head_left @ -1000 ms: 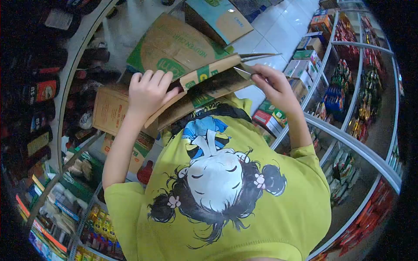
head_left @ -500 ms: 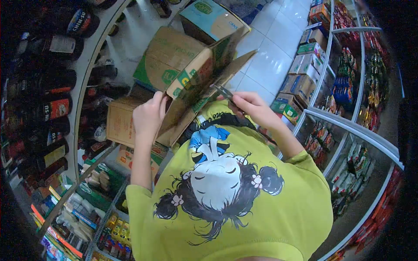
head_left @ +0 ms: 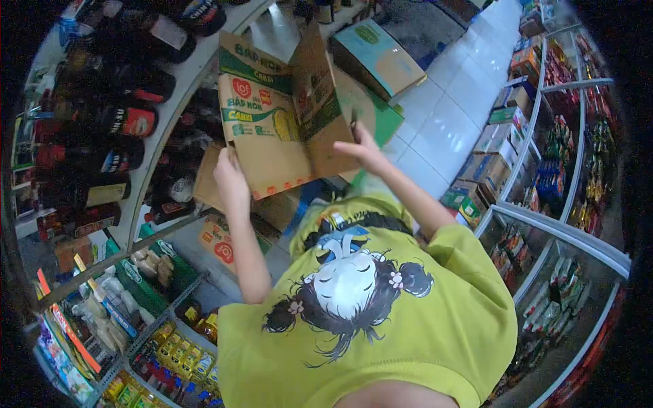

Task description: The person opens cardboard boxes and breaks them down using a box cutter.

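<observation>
One printed carton (head_left: pixel 272 155), opened out, not flat: side edge grasped in my left hand (head_left: pixel 232 182), my right hand (head_left: pixel 368 152) beside another panel, grip unclear.

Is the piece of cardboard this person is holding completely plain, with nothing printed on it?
No, the cardboard in the left hand shows green, red and yellow printing on its panels.

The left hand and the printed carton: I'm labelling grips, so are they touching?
Touching. The head view shows the left hand gripping the printed carton by its left edge.
</observation>
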`<state>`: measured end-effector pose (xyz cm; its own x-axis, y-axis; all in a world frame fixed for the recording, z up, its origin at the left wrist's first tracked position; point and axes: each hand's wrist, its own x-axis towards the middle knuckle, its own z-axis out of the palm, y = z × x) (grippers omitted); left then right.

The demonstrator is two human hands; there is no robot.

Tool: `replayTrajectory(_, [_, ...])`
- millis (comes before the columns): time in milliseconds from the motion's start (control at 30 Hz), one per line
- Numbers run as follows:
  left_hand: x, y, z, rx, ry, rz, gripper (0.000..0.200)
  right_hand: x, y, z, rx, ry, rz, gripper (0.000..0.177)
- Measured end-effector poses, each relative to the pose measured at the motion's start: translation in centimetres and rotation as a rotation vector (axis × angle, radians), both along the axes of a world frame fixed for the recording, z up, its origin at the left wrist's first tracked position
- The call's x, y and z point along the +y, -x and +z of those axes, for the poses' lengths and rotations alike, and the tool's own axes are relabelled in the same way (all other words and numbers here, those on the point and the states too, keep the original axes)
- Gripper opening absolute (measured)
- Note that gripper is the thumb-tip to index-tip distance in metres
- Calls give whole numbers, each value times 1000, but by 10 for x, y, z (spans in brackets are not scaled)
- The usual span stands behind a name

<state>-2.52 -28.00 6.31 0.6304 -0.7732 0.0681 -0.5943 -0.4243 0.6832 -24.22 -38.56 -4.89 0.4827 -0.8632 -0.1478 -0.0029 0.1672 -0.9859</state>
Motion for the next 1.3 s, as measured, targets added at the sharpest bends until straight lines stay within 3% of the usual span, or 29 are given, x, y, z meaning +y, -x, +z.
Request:
replayTrajectory(33, [-3, -3, -3, 13, 6, -15, 15, -18, 8, -1, 131, 62, 30, 37])
replayTrajectory(100, [-7, 8, 2, 13, -34, 7, 16, -58, 16, 24, 5, 156, 55, 28])
replayTrajectory(167, [-11, 5, -41, 230, 57, -59, 15, -112, 33, 25, 225, 428, 89, 18])
replayTrajectory(233, [-19, 21, -46, 471, 108, -71, 15, -135, 35, 61, 453, 754, -114, 15])
replayTrajectory(267, [-24, 34, -37, 502, 86, -112, 16, -130, 36, 88, 460, 758, -117, 15])
replayTrajectory(333, [-35, 59, -31, 617, 123, -210, 21, -92, 38, 139, 53, 177, -108, 31])
replayTrajectory(400, [-44, 76, -31, 709, 130, -250, 24, -34, 38, 156, -52, 26, -23, 31])
replayTrajectory(433, [-48, 84, -30, 723, 150, -273, 26, -3, 38, 161, 1, 33, 133, 34])
replayTrajectory(467, [-51, 89, -37, 621, 225, -313, 26, 25, 36, 161, -57, -128, 243, 34])
replayTrajectory(567, [-55, 97, -26, 719, 197, -316, 25, 56, 28, 154, -73, -316, 290, 32])
replayTrajectory(667, [-55, 99, -17, 685, 162, -310, 24, 47, 21, 148, 423, -75, 164, 24])
replayTrajectory(700, [-54, 100, -16, 661, 154, -308, 25, 47, 16, 147, 421, -84, 159, 24])
replayTrajectory(767, [-54, 98, -28, 607, 175, -326, 24, 46, 4, 146, 560, 369, 12, 23])
replayTrajectory(800, [-53, 98, -27, 569, 139, -321, 23, 46, 0, 139, 573, 420, -35, 21])
replayTrajectory(900, [-54, 103, -23, 584, 146, -300, 20, 48, -10, 139, 801, 460, -109, 22])
replayTrajectory(1000, [-56, 104, -13, 488, 82, -372, 21, 48, -10, 119, 853, 613, -152, 20])
replayTrajectory(1133, [-56, 103, -21, 521, 145, -411, 20, 42, -13, 128, 892, 627, -165, 23])
replayTrajectory(1300, [-53, 101, -26, 523, 120, -406, 21, 33, -15, 95, 876, 594, -88, 28])
